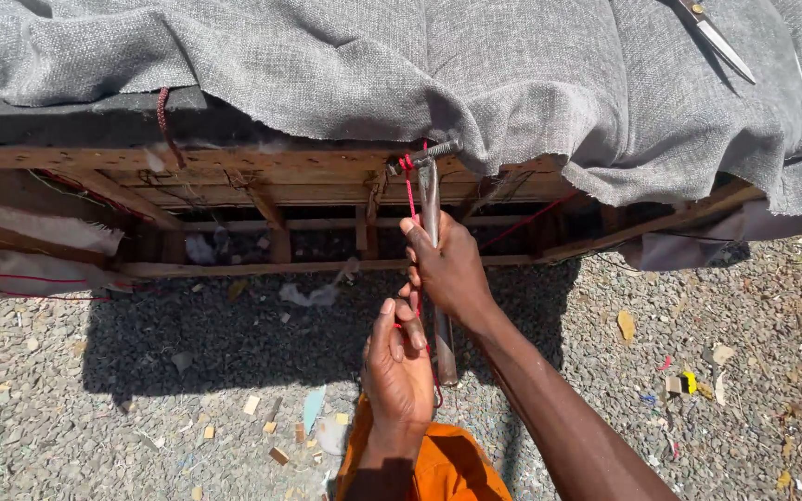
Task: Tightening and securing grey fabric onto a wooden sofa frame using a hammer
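Just above the right hand (447, 269): hammer (430, 199) head hooked at edge of wooden frame (262, 190), under hem of grey fabric (475, 74). Right hand clenched round metal handle, handle running down past wrist and out below. Red cord (409, 190) looped at hammer head, dropping alongside handle into right-hand grip, then on to left hand (397, 366). Left hand directly below right, fingers pinched on cord, thumb raised, knuckles nearly touching right palm. Orange garment (438, 468) just beneath left wrist.

Up and far right of both hands: scissors (712, 35) lying on fabric, blades closed. Left of hands, well apart: dark red braided rope (165, 125) hanging from under fabric over frame rail. More red cord stretched across frame at far left and to right of right hand, behind slats. Below and around hands: grey gravel (95, 399), strewn with wood chips, paper scraps, bits of stuffing. Frame shadow falling across gravel beneath both forearms.
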